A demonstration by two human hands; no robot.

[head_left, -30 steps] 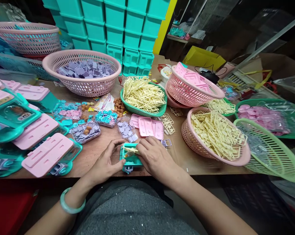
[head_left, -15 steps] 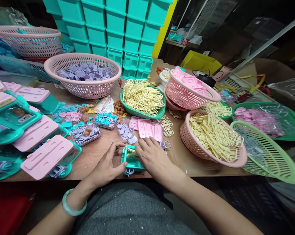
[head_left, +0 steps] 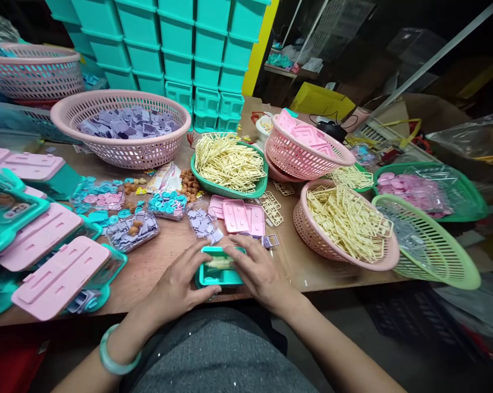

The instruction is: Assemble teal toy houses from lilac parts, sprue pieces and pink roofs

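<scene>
Teal tray (head_left: 219, 270) (cream part inside) at table edge, gripped between both hands: left (head_left: 179, 286), right (head_left: 259, 270).

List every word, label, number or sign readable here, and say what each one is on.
No text can be read.
Teal toy case at far left: a small sticker under its clear window, too blurred to read.
Clear packet beside the brown pieces: printed colours, no legible words.
Small teal tray between the left hand and right hand: no marking visible.
</scene>
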